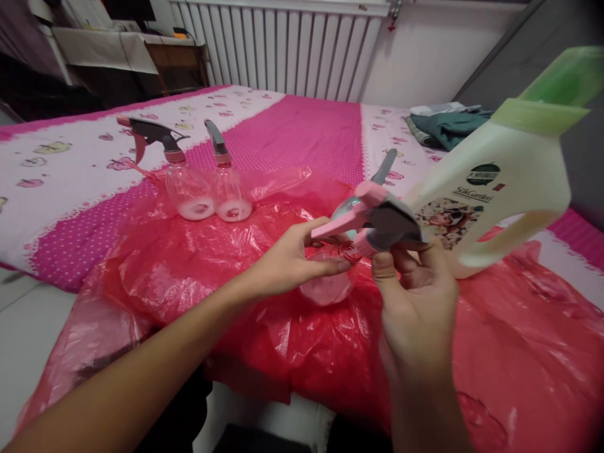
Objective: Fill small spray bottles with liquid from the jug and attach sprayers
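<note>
My left hand (306, 258) is closed around the neck of a clear spray bottle (328, 286), which tilts over the red plastic sheet. In my right hand (419, 289) is a pink and grey trigger spray head (389, 220), its pink collar gripped by thumb and fingers. That collar sits at the bottle's neck; whether it is screwed on or loose, I cannot tell. Partly hidden behind them stands another spray bottle with a grey top (384, 167). Just right of my right hand is a large white detergent bottle (514, 170) with a green cap.
Two clear spray bottles (191, 195) (231, 195) with trigger heads stand on the left of the red plastic sheet (283, 333). Beneath lies a pink patterned bedspread (311, 132). Folded clothes (448, 126) are at the back right; a radiator (283, 47) lines the wall.
</note>
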{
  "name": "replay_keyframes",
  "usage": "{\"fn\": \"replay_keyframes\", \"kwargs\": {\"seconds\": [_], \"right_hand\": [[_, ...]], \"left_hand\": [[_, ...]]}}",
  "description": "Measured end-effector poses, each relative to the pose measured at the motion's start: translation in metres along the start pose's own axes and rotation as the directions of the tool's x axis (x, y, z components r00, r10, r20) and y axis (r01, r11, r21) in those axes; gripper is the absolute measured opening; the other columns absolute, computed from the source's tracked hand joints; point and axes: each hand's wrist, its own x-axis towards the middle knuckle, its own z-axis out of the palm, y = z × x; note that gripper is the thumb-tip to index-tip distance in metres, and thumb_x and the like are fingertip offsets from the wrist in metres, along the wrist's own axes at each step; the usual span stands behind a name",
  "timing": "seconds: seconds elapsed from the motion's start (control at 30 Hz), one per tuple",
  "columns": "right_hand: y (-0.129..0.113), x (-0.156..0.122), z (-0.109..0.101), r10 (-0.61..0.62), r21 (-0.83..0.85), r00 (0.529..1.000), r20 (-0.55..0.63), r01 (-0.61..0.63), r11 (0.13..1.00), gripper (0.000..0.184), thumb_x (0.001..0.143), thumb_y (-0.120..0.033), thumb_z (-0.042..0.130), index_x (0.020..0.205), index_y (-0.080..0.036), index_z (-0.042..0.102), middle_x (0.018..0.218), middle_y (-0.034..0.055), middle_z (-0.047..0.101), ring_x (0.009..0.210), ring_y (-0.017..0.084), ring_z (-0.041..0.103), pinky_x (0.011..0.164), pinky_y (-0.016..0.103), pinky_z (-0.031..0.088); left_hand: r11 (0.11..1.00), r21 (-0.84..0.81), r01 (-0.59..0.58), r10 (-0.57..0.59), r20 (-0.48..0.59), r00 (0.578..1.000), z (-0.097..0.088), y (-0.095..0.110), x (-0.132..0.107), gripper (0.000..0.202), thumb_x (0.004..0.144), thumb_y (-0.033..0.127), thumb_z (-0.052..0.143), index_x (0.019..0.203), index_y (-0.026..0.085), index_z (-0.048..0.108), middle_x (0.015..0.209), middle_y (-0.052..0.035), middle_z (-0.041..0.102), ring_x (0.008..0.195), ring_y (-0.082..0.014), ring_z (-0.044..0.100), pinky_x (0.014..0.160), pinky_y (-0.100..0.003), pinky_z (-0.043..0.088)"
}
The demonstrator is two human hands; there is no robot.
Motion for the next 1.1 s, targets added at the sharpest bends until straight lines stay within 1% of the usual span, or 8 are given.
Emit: {"fn": "replay_keyframes", "kwargs": {"seconds": [0.07,0.2,0.37,0.6,0.73,0.87,1.0,1.1], "right_hand": [[-0.0014,0.0000,0.0005,-0.004,0.016,1.000,0.014,0.004,1.000,0.017,0.089,-0.031,0.078,0.099,-0.023,0.067,0.110,0.0031,0.076,0.105,0.020,0.074,0.087,0.033,0.059],[-0.0035,-0.0007,-0.0002,-0.016,-0.072,1.000,0.011,0.017,0.997,0.018,0.086,-0.029,0.080,0.097,-0.023,0.067,0.102,0.0023,0.077,0.097,0.020,0.075,0.083,0.034,0.058],[-0.0034,-0.0009,-0.0017,0.004,-0.065,0.999,0.041,-0.002,0.998,0.016,0.088,-0.031,0.079,0.100,-0.024,0.070,0.108,0.0029,0.078,0.101,0.021,0.076,0.087,0.035,0.058],[-0.0035,-0.0031,0.0003,-0.011,-0.129,1.000,0.019,0.014,0.992,0.020,0.087,-0.033,0.081,0.101,-0.024,0.069,0.102,0.0026,0.078,0.095,0.021,0.076,0.082,0.034,0.057],[-0.0015,-0.0031,-0.0008,0.014,-0.029,0.999,0.051,-0.013,0.999,0.020,0.089,-0.036,0.079,0.102,-0.024,0.068,0.105,0.0032,0.078,0.099,0.021,0.076,0.083,0.034,0.058],[0.0003,-0.0023,0.0006,0.003,-0.060,1.000,-0.003,-0.003,0.998,0.022,0.086,-0.034,0.081,0.100,-0.023,0.068,0.102,0.0030,0.077,0.097,0.020,0.075,0.082,0.033,0.058],[0.0015,-0.0021,0.0027,0.034,0.042,0.999,0.023,-0.035,0.999,0.020,0.088,-0.034,0.079,0.102,-0.025,0.068,0.103,0.0022,0.078,0.100,0.019,0.075,0.084,0.033,0.059],[0.0027,-0.0013,0.0013,0.021,-0.035,1.000,0.004,-0.021,0.999,0.021,0.085,-0.031,0.082,0.100,-0.024,0.069,0.100,0.0021,0.078,0.096,0.020,0.076,0.084,0.034,0.059]], "left_hand": [[1.000,0.005,0.001,-0.001,-0.008,1.000,-0.0001,-0.0001,0.0002,0.033,0.083,0.028,0.085,0.112,0.017,0.074,0.114,-0.0098,0.078,0.110,-0.0252,0.072,0.099,-0.039,0.056],[1.000,-0.004,-0.026,0.026,0.012,1.000,-0.0003,0.0003,0.0001,0.032,0.083,0.026,0.084,0.113,0.019,0.075,0.117,-0.0092,0.078,0.114,-0.0266,0.072,0.100,-0.041,0.055],[1.000,0.005,-0.018,0.018,-0.003,1.000,-0.0006,-0.0002,-0.0006,0.034,0.082,0.030,0.086,0.112,0.019,0.074,0.115,-0.0089,0.077,0.110,-0.0254,0.072,0.096,-0.038,0.056],[0.999,-0.042,-0.023,0.024,0.030,0.999,0.0005,0.0030,0.0000,0.028,0.084,0.021,0.083,0.112,0.021,0.076,0.116,-0.0066,0.079,0.117,-0.0247,0.071,0.100,-0.036,0.055],[1.000,-0.024,-0.005,0.005,0.006,1.000,-0.0012,0.0011,-0.0008,0.032,0.083,0.025,0.085,0.113,0.020,0.074,0.116,-0.0071,0.078,0.113,-0.0242,0.072,0.098,-0.036,0.055],[0.999,-0.031,-0.034,0.034,0.023,0.999,-0.0017,-0.0009,-0.0004,0.030,0.084,0.024,0.084,0.111,0.018,0.073,0.116,-0.0080,0.078,0.109,-0.0218,0.072,0.095,-0.034,0.056],[0.999,-0.046,-0.024,0.024,0.009,1.000,-0.0008,-0.0003,0.0003,0.033,0.083,0.024,0.084,0.113,0.018,0.072,0.116,-0.0083,0.078,0.109,-0.0226,0.072,0.094,-0.034,0.056],[0.999,-0.021,-0.024,0.025,0.029,0.999,-0.0009,0.0010,0.0000,0.030,0.084,0.024,0.082,0.112,0.017,0.073,0.117,-0.0094,0.078,0.113,-0.0240,0.071,0.095,-0.034,0.055]]}}
